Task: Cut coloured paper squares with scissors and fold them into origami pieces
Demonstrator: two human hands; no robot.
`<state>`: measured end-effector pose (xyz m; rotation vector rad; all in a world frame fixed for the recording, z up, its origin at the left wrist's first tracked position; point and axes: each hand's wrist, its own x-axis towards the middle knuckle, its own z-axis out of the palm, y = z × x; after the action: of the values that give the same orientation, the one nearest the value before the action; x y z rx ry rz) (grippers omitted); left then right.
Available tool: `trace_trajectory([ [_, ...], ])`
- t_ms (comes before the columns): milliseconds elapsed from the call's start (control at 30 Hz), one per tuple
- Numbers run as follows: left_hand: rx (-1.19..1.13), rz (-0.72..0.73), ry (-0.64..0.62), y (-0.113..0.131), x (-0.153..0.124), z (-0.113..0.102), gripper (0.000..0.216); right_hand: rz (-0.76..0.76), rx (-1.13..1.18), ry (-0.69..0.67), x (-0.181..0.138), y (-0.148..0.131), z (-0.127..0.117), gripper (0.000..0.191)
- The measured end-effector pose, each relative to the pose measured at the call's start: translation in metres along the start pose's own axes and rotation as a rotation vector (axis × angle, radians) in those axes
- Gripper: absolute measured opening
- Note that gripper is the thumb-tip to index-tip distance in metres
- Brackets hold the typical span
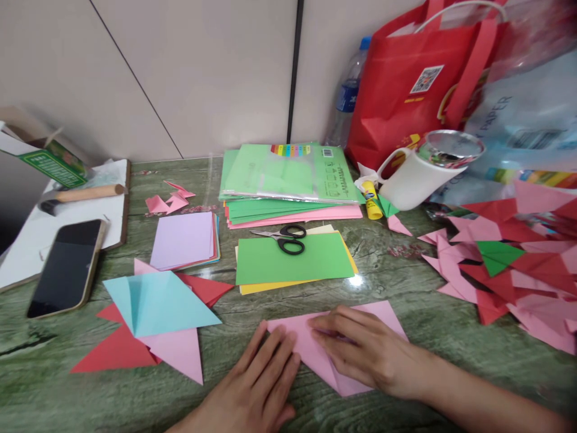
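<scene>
A partly folded sheet of pink paper (pixel 315 344) lies on the table right in front of me, its lower edge coming to a point. My left hand (pixel 265 373) rests flat at the sheet's left corner, fingers stretched out and the tips touching it. Across the middle of the sheet lies my right hand (pixel 360 349); its fingers are bent and drawn together, pressing on the paper, and the thumb is hidden. To the left are loose folded pieces: a light blue one (pixel 171 304) over red (pixel 117 349) and pink (pixel 180 355) ones.
Black-handled scissors (pixel 291 239) lie on green paper strips (pixel 293 264). Behind are packs of coloured paper (pixel 288 174), a glue stick (pixel 372 201) and a white mug (pixel 406 177). Many folded red and pink pieces (pixel 491 270) spread at right. A phone (pixel 67 267) and hammer (pixel 85 192) are left.
</scene>
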<state>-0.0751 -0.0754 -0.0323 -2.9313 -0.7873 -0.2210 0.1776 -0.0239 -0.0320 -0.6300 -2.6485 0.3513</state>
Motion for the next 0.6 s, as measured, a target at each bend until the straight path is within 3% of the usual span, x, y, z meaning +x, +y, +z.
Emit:
trace_trajectory([
  [600, -0.004, 0.001, 0.036, -0.0015, 0.0009, -0.0026, 0.048, 0.021, 0.019, -0.023, -0.0003, -0.0001, 0.0000, 0.027],
])
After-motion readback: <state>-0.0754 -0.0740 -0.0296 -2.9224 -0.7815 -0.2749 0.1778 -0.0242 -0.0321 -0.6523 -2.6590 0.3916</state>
